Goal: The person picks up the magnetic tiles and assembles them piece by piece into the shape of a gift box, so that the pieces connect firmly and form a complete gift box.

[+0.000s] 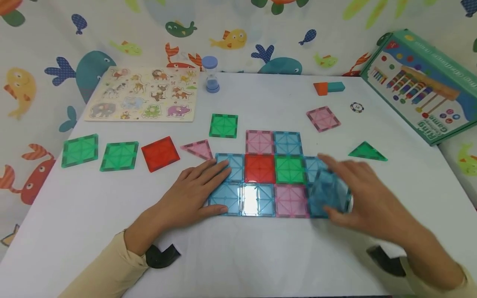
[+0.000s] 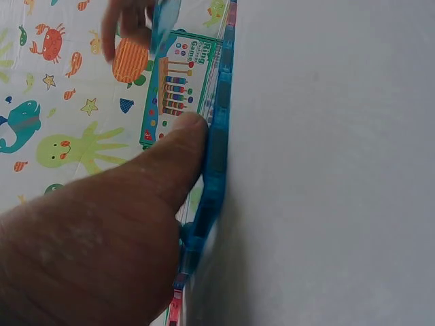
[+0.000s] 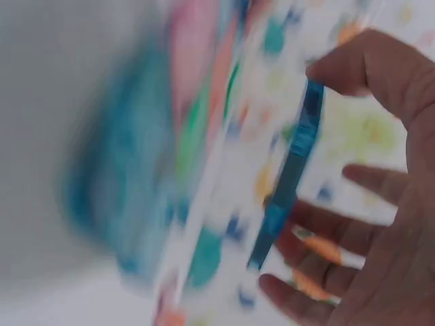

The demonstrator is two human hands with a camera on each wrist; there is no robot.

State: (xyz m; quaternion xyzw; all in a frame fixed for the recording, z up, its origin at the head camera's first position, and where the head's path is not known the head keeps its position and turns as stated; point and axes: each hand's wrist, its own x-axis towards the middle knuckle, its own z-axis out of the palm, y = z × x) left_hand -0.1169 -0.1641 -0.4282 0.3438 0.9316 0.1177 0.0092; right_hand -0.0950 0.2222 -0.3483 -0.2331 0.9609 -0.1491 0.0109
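The left hand [image 1: 191,196] lies palm down; the right hand [image 1: 367,196], slightly blurred, seems bent in a pinch.

Before me on the white counter [image 1: 253,256] lies a patch of multicoloured square translucent plastic tiles [image 1: 259,168]. My left hand [image 1: 191,194] rests on its left end; my right hand [image 1: 367,196] holds a blue translucent plastic tile [image 1: 331,191] over its right end. A green square translucent plastic tile [image 1: 223,126] lies behind its left side, a beige rectangular puzzle board [image 1: 143,92] farther back left, a blue-capped sand timer [image 1: 211,74] just right of that, a green cardboard box [image 1: 421,85] back right.
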